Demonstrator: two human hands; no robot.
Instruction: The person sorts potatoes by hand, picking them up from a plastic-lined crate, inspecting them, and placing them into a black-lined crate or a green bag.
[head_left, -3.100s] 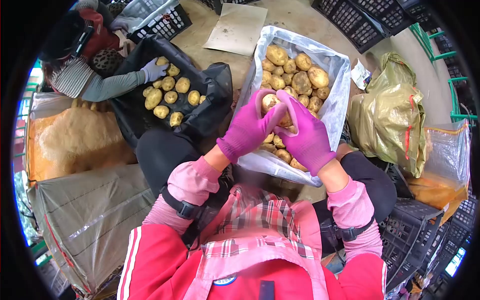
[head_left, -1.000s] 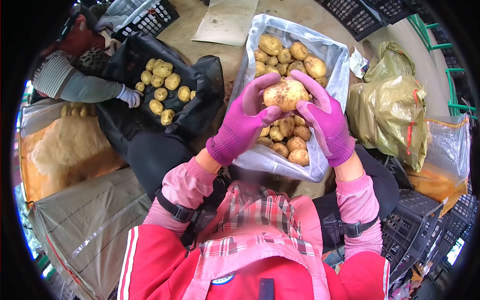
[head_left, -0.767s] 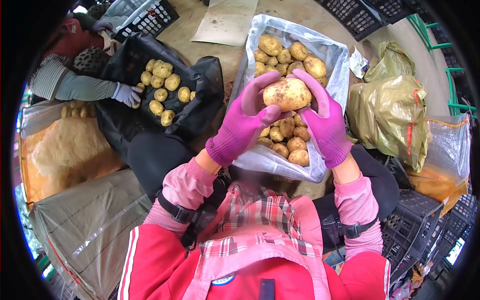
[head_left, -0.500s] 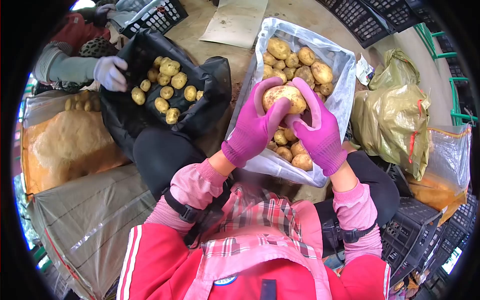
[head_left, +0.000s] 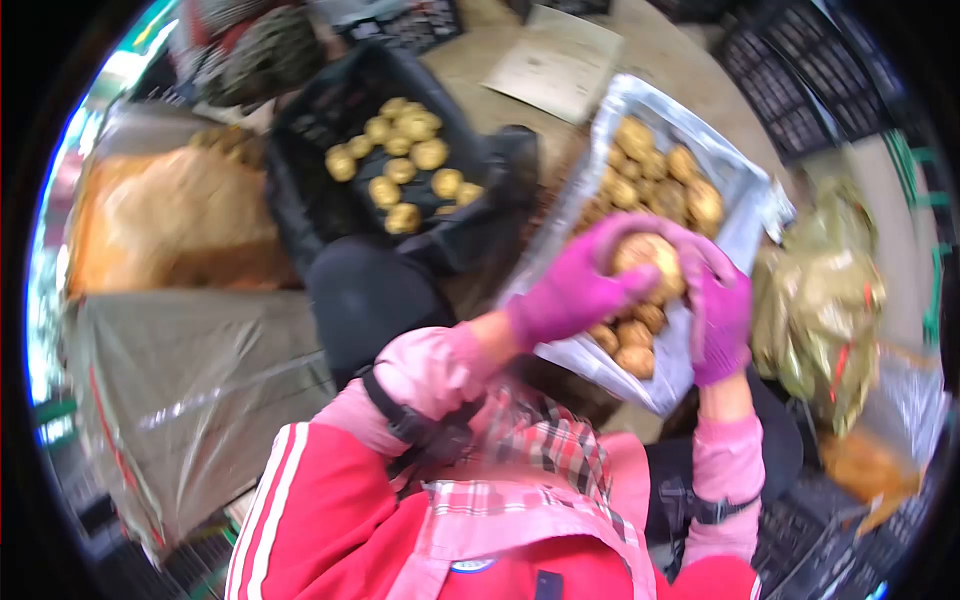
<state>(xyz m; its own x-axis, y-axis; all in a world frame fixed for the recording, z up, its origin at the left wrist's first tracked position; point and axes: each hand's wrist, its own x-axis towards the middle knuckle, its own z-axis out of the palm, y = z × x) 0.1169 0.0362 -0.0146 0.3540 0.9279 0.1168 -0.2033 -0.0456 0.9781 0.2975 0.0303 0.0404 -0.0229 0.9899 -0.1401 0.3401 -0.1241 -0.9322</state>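
A large pale-brown potato is held between my two hands, above the white-lined crate. My left hand, in a magenta knit glove, curls round its left side with the thumb across the front. On the other side, my right hand wears a matching glove and has its fingers against the potato. Beneath them many potatoes fill the crate, partly hidden by my hands. To the left stands a crate lined with black plastic, holding several yellowish potatoes. Motion blurs the view.
A flat pale sheet lies on the floor ahead. Black plastic crates stand at the far right, beside olive-green bags. Covered stacks and an orange bag flank my left side. Part of another person shows top left.
My view has swung, shifting the crates rightward in frame. The co-worker's white-gloved hand is no longer visible at the black-lined crate. My hands still hold the potato, with the grip slightly turned.
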